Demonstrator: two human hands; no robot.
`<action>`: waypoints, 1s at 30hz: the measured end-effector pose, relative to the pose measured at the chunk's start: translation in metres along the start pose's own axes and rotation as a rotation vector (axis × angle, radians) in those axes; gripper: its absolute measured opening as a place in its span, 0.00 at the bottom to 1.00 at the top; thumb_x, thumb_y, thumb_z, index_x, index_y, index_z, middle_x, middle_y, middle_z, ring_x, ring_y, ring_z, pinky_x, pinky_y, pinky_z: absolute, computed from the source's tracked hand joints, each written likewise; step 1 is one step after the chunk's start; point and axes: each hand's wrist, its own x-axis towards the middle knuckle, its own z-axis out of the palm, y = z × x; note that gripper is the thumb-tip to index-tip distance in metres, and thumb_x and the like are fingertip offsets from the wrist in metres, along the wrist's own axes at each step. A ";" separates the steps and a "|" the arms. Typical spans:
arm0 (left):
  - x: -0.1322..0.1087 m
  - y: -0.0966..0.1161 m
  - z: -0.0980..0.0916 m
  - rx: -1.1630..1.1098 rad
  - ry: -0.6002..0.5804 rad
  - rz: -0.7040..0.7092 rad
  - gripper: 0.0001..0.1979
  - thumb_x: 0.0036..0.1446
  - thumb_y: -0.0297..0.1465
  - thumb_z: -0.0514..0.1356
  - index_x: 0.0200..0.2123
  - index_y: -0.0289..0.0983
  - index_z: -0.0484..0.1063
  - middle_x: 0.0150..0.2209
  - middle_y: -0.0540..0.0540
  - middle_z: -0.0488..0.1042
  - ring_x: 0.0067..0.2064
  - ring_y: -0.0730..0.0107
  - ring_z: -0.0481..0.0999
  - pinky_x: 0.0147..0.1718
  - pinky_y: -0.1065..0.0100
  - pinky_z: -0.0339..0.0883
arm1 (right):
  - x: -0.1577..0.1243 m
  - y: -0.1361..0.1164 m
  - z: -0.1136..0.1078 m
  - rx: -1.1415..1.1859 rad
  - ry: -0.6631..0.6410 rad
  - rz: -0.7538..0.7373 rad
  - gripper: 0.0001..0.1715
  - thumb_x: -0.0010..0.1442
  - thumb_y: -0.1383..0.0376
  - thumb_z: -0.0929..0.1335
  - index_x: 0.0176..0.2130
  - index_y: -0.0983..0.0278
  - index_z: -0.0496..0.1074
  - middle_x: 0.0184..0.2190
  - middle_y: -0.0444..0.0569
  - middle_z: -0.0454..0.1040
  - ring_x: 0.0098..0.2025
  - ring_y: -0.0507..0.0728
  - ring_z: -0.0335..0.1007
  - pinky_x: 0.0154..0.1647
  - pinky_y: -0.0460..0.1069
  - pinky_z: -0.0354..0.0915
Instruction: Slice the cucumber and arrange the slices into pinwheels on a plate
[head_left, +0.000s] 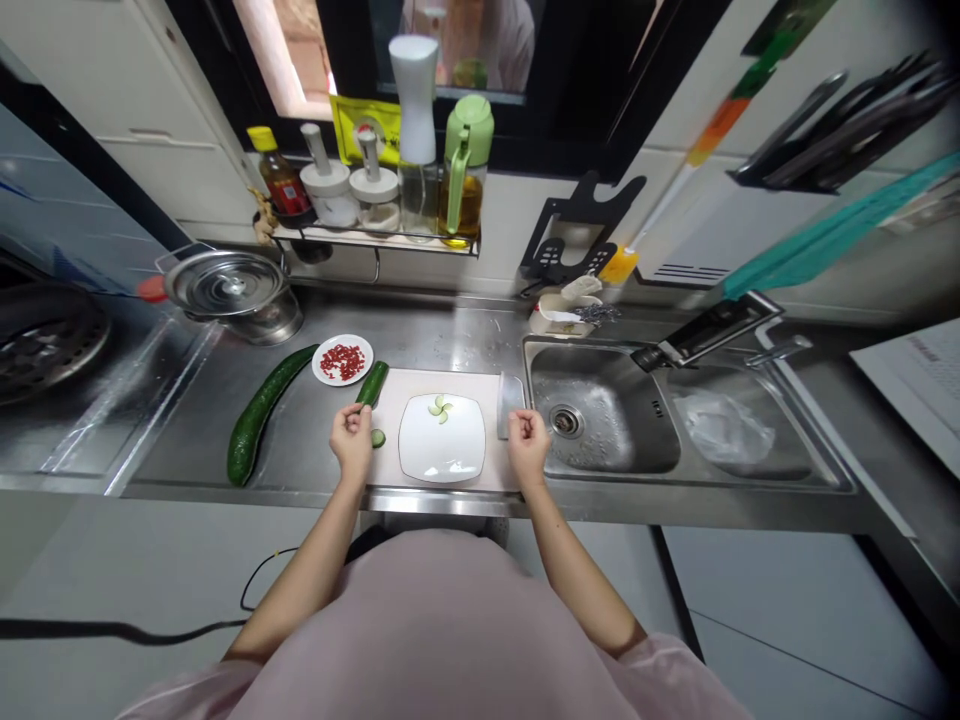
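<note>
A white squarish plate lies on a pale cutting board, with several thin green slices fanned near its far edge. To the left of the plate, my left hand is closed, fingertips pressed together; whatever they hold, if anything, is too small to make out. Close to it are a cut length of cucumber and a short cucumber piece. My right hand is also closed, beside a broad knife blade at the board's right edge. The knife's handle does not show, and what those fingers hold is hidden.
A small white plate of red bits and a long whole cucumber lie to the left. Behind them stands a lidded steel pot. Bottles fill a wall rack. A sink with a faucet is at the right.
</note>
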 end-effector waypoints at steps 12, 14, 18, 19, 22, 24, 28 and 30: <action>0.003 -0.029 -0.019 0.471 -0.142 -0.038 0.15 0.52 0.39 0.59 0.42 0.39 0.73 0.31 0.49 0.72 0.33 0.69 0.72 0.37 0.69 0.65 | -0.012 0.001 0.003 0.063 -0.046 0.025 0.16 0.58 0.54 0.61 0.34 0.63 0.66 0.20 0.38 0.56 0.24 0.51 0.55 0.28 0.45 0.56; -0.001 -0.030 -0.019 0.586 -0.222 0.021 0.17 0.51 0.38 0.61 0.43 0.38 0.74 0.36 0.45 0.73 0.38 0.64 0.73 0.41 0.65 0.66 | -0.013 0.000 0.004 0.086 -0.053 0.012 0.15 0.57 0.54 0.62 0.34 0.63 0.67 0.20 0.38 0.56 0.24 0.50 0.55 0.27 0.45 0.55; -0.006 -0.028 -0.019 0.718 -0.309 0.096 0.16 0.53 0.37 0.59 0.44 0.37 0.75 0.38 0.42 0.73 0.42 0.59 0.73 0.44 0.62 0.65 | -0.014 0.004 0.006 0.140 -0.045 -0.028 0.13 0.56 0.56 0.64 0.33 0.64 0.68 0.19 0.37 0.57 0.22 0.49 0.54 0.26 0.45 0.54; -0.006 -0.028 -0.019 0.730 -0.322 0.100 0.16 0.53 0.37 0.59 0.43 0.37 0.76 0.38 0.42 0.73 0.41 0.60 0.73 0.44 0.62 0.65 | -0.014 0.005 0.007 0.147 -0.046 -0.030 0.13 0.56 0.56 0.64 0.32 0.64 0.68 0.19 0.37 0.57 0.22 0.49 0.54 0.26 0.45 0.53; -0.005 -0.029 -0.020 0.744 -0.337 0.109 0.16 0.55 0.38 0.58 0.43 0.38 0.76 0.37 0.43 0.74 0.39 0.61 0.73 0.43 0.63 0.65 | -0.015 0.008 0.007 0.157 -0.062 -0.027 0.12 0.56 0.56 0.64 0.32 0.64 0.68 0.18 0.37 0.56 0.21 0.49 0.53 0.25 0.45 0.53; -0.005 -0.030 -0.020 0.749 -0.331 0.118 0.16 0.55 0.38 0.58 0.43 0.38 0.76 0.37 0.43 0.74 0.39 0.61 0.73 0.42 0.64 0.64 | -0.016 0.008 0.006 0.160 -0.069 -0.023 0.13 0.55 0.56 0.64 0.32 0.64 0.68 0.17 0.36 0.55 0.21 0.49 0.53 0.24 0.45 0.52; -0.010 -0.030 -0.022 0.755 -0.299 0.158 0.14 0.56 0.38 0.58 0.43 0.40 0.76 0.40 0.43 0.74 0.40 0.61 0.73 0.40 0.65 0.63 | -0.018 0.007 0.007 0.164 -0.074 -0.021 0.13 0.55 0.56 0.64 0.31 0.63 0.68 0.17 0.36 0.54 0.21 0.49 0.52 0.24 0.45 0.52; -0.012 -0.029 -0.023 0.756 -0.281 0.181 0.13 0.56 0.38 0.58 0.42 0.40 0.76 0.41 0.44 0.74 0.40 0.62 0.73 0.40 0.65 0.63 | -0.019 0.007 0.008 0.163 -0.076 -0.021 0.13 0.55 0.56 0.64 0.31 0.63 0.68 0.17 0.36 0.54 0.21 0.49 0.52 0.24 0.45 0.52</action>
